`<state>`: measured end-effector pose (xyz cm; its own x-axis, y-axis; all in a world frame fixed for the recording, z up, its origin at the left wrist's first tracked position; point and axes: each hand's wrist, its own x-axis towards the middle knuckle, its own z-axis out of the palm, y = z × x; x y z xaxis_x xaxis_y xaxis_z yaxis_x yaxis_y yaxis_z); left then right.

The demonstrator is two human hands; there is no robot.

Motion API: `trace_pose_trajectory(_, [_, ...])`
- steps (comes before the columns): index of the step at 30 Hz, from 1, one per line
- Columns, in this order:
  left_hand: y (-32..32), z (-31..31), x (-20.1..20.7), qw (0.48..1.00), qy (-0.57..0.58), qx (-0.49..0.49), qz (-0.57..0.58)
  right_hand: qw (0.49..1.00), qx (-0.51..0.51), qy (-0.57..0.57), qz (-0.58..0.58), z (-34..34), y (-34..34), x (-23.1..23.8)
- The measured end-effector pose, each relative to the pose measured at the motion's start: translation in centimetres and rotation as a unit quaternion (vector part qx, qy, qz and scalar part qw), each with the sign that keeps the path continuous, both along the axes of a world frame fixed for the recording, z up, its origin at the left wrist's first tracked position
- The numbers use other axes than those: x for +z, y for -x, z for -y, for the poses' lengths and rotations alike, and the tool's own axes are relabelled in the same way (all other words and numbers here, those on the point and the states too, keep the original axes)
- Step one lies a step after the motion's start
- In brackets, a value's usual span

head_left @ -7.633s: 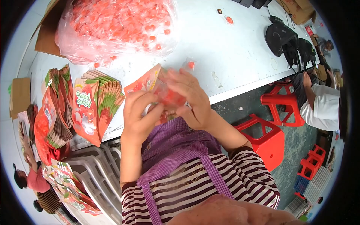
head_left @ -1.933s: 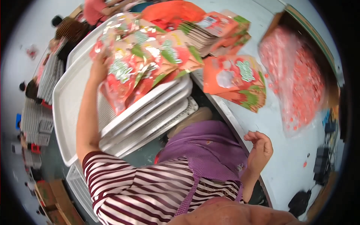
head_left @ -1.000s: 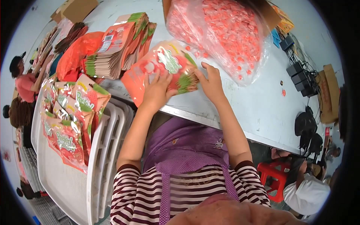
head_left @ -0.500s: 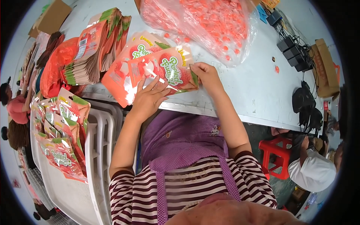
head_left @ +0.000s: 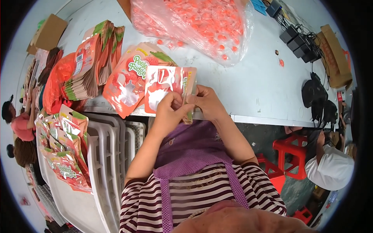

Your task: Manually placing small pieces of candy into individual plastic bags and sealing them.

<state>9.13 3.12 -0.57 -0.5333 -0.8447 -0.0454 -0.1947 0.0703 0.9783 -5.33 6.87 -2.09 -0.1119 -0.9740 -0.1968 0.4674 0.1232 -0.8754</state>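
Between my two hands is a red and white printed pouch (head_left: pixel 157 83), turned so its green-edged end points right, over the table's front edge. My left hand (head_left: pixel 171 110) pinches that end from the near side, thumb and fingers closed on it. My right hand (head_left: pixel 208 103) grips the same end from the right, its thumb against the thumb of my left. Whether the pouch's mouth is parted cannot be made out. Under its left part lie more flat pouches (head_left: pixel 126 83) of the same kind, fanned on the table.
A clear bag of small red-and-white wrapped pieces (head_left: pixel 202 27) lies at the back. Stacked pouches (head_left: pixel 83 83) stand at left beside a red plastic bag (head_left: pixel 58 83). Filled pouches (head_left: pixel 66 167) rest in a pale tray (head_left: pixel 66 202). Black adapters (head_left: pixel 299 46) with cables sit far right.
The top pouch has been drawn nearer and turned, its end bent up. My left hand has gone from lying flat on it to pinching its end beside my right hand.
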Motion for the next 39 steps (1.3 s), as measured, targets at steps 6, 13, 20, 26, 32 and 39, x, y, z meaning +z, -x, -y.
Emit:
trace_pose_trajectory(6, [-0.8,0.4,0.5,0.998,-0.045,0.018,-0.039,0.995,0.026,-0.016,0.090,-0.6,1.3,0.4])
trace_pose_trajectory(13, [0.4,-1.4,1.3,0.995,0.039,-0.061,0.065,0.989,-0.005,0.002,-0.150,-0.5,0.2,-0.3])
trace_pose_trajectory(20, [-0.6,-0.4,-0.3,0.993,-0.041,-0.046,-0.099,0.994,0.013,0.026,-0.102,-0.9,0.4,-0.9])
trace_pose_trajectory(26, [-1.6,-0.1,0.8,0.970,0.244,-0.011,-0.004,0.942,-0.052,0.111,-0.311,-1.5,0.4,-0.8])
trace_pose_trajectory(32, [-2.5,0.0,5.2,0.901,0.353,-0.228,0.106,0.945,-0.067,0.130,-0.294,-3.2,0.0,1.6])
trace_pose_trajectory(39, [-2.3,0.2,5.7,0.838,0.448,-0.196,0.243,0.978,0.066,0.018,-0.197,-3.0,1.4,1.4])
